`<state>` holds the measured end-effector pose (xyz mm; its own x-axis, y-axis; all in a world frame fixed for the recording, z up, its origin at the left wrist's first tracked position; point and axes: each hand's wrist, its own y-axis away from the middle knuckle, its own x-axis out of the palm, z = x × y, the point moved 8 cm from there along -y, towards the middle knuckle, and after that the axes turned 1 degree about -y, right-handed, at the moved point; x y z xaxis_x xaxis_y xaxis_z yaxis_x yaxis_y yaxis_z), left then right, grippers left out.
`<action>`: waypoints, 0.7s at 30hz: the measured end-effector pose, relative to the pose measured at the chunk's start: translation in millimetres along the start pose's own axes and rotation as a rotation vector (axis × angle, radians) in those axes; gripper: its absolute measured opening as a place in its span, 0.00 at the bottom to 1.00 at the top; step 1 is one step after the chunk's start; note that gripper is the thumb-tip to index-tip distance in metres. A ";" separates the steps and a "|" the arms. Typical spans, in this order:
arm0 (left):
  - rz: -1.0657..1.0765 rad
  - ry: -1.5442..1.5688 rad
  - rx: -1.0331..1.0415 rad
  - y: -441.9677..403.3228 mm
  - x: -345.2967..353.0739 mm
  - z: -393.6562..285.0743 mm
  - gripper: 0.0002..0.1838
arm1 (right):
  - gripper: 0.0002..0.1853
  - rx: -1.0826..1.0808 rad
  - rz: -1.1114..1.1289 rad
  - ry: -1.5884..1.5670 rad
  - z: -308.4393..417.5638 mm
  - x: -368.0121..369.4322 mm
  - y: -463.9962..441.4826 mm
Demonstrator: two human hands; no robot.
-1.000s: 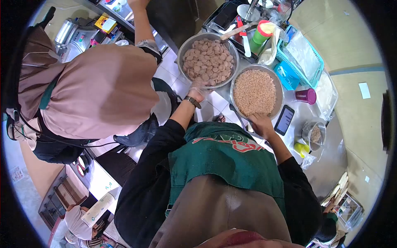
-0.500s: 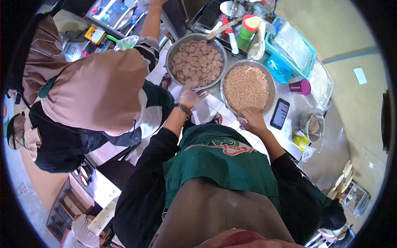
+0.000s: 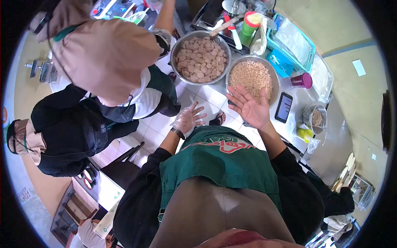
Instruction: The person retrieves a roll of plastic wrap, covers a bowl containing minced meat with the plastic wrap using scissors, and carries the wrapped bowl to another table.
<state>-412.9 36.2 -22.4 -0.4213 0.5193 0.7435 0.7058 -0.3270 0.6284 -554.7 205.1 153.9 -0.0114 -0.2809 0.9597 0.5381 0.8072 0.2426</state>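
My left hand (image 3: 189, 118), in a clear plastic glove, hangs over the tiled floor with its fingers spread and nothing in it. My bare right hand (image 3: 252, 108) is raised palm up, fingers apart, in front of a metal bowl (image 3: 277, 86) and covering part of its near side. That bowl holds many small pale-tan pieces (image 3: 249, 74) that look like grains or nuts. Beside it, to the left, a second metal bowl (image 3: 173, 66) is filled with flat round brown pieces (image 3: 202, 60). A wooden handle (image 3: 226, 25) reaches over that bowl's far rim.
On the metal counter are a phone (image 3: 283, 107), a purple cup (image 3: 302, 80), a turquoise basket (image 3: 309, 68), a green cup (image 3: 248, 29) and a clear container (image 3: 315, 118). A co-worker in a brown head covering (image 3: 107, 53) stands close on my left; another person (image 3: 62, 128) is behind.
Both hands have come away from the bowls. My right hand has turned palm up and opened, while my left has drawn back toward me. The nearby co-worker appears further right.
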 end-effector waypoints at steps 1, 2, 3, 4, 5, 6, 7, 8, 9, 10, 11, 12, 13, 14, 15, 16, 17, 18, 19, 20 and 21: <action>0.009 -0.033 -0.008 6.0 -5.3 -1.1 0.39 | 0.47 0.007 0.009 0.009 -7.2 6.3 -4.5; 0.012 -0.026 0.010 14.3 -4.9 -6.9 0.39 | 0.47 0.026 0.004 0.009 -15.5 11.9 -8.7; -0.013 -0.088 0.005 23.0 -7.6 -10.2 0.38 | 0.47 0.050 -0.002 0.011 -23.5 16.9 -13.8; -0.043 -0.145 0.004 32.9 -12.1 -12.8 0.38 | 0.47 0.077 0.006 0.025 -32.6 21.2 -19.1; 0.009 -0.172 0.037 40.4 -18.3 -16.2 0.38 | 0.47 0.106 0.002 0.034 -43.4 22.5 -25.1; -0.004 -0.150 0.069 46.7 -30.8 -17.6 0.38 | 0.48 0.140 0.000 0.042 -55.8 23.7 -32.2; 0.057 -0.080 0.103 53.6 -37.5 -18.0 0.37 | 0.45 0.170 0.023 0.097 -66.4 27.0 -39.2; 0.114 -0.012 0.141 63.6 -43.6 -19.7 0.37 | 0.45 0.216 0.036 0.099 -78.7 29.3 -44.9; 0.150 0.058 0.172 77.3 -43.5 -23.6 0.37 | 0.43 0.223 0.059 0.140 -89.0 31.7 -51.0; 0.165 0.118 0.200 93.1 -45.3 -26.2 0.35 | 0.41 0.239 0.094 0.182 -100.4 35.3 -59.4; 0.155 0.127 0.227 105.6 -56.6 -25.5 0.33 | 0.38 0.261 0.093 0.250 -112.8 30.6 -65.7; 0.143 0.140 0.261 118.6 -67.5 -25.2 0.32 | 0.34 0.294 0.098 0.294 -126.9 29.2 -71.3; 0.050 0.089 0.259 134.4 -76.5 -26.2 0.28 | 0.31 0.332 0.051 0.444 -140.6 21.0 -77.0; 0.008 0.142 0.280 144.0 -94.9 -16.8 0.23 | 0.29 0.362 0.017 0.601 -154.4 11.3 -82.4; -0.036 0.116 0.283 155.0 -108.5 -11.0 0.21 | 0.26 0.433 -0.016 0.761 -170.0 -0.8 -86.8; -0.080 0.092 0.283 166.7 -123.2 -5.9 0.20 | 0.24 0.491 -0.041 0.928 -184.4 -15.8 -90.9; -0.080 0.057 0.308 177.5 -136.4 -1.3 0.19 | 0.24 0.592 -0.055 1.172 -198.3 -42.3 -93.7; -0.124 0.027 0.352 197.0 -144.6 2.4 0.19 | 0.24 0.675 -0.057 1.424 -208.6 -77.2 -99.3; -0.186 -0.045 0.347 205.6 -165.1 12.5 0.21 | 0.28 0.717 0.101 1.648 -221.0 -113.9 -107.3; -0.252 -0.115 0.334 202.4 -199.4 29.4 0.24 | 0.33 0.737 0.276 1.863 -230.7 -159.4 -115.7; -0.291 -0.072 0.389 219.0 -209.3 38.3 0.24 | 0.33 0.771 0.360 1.878 -250.6 -156.1 -130.0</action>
